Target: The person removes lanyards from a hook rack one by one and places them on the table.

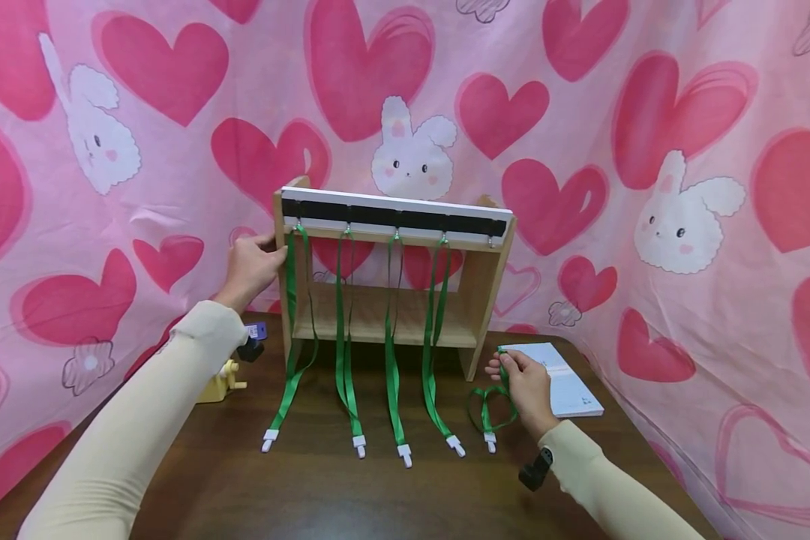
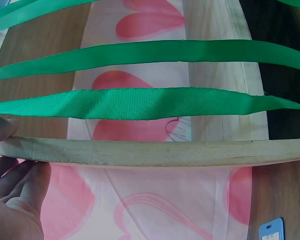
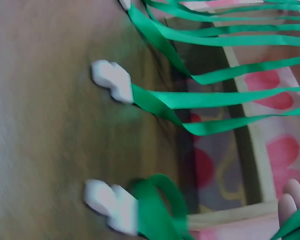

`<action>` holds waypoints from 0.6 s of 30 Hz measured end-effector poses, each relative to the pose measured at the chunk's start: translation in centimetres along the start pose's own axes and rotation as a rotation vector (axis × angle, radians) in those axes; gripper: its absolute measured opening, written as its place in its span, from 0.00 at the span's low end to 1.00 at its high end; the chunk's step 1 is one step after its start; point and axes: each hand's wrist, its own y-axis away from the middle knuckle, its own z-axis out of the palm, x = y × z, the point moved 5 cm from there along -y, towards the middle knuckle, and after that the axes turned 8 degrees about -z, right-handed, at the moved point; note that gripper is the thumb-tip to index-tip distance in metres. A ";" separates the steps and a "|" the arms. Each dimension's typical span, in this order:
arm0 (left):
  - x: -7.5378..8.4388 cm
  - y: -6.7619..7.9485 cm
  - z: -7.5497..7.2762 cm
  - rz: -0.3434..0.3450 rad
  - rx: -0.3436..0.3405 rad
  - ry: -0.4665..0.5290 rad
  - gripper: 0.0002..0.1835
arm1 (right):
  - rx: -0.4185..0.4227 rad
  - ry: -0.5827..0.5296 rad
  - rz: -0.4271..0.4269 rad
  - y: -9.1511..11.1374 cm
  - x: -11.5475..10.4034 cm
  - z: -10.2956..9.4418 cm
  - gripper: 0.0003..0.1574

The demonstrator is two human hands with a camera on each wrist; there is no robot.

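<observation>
A wooden rack [image 1: 481,307] stands on the table, and several green lanyards [image 1: 391,360] hang from hooks along its top bar. My left hand [image 1: 253,266] grips the rack's left side panel [image 2: 140,152], thumb on one face and fingers on the other in the left wrist view. To the right of the rack, my right hand [image 1: 529,386] pinches a loose green lanyard [image 1: 484,411] by its upper part. The rest of that lanyard loops down toward the table, with its white clip [image 3: 110,206] at the bottom. The rightmost hook [image 1: 490,242] bears no lanyard.
Behind the right hand lies a white booklet or box [image 1: 570,386]. A yellow object with a small knob [image 1: 221,382] stands left of the rack, near a blue badge holder [image 1: 256,330]. White clips [image 1: 405,454] of the hanging lanyards lie toward the table's front. Pink heart-patterned cloth surrounds the table.
</observation>
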 end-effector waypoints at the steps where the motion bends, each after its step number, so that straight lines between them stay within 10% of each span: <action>1: 0.0 0.0 0.0 -0.001 -0.001 0.000 0.28 | 0.012 -0.017 0.014 0.1 0.3 0.2 0.18; 18: 0.0 0.0 -0.1 -0.002 0.001 0.007 0.27 | 0.049 -0.055 0.224 1.6 5.5 1.4 0.21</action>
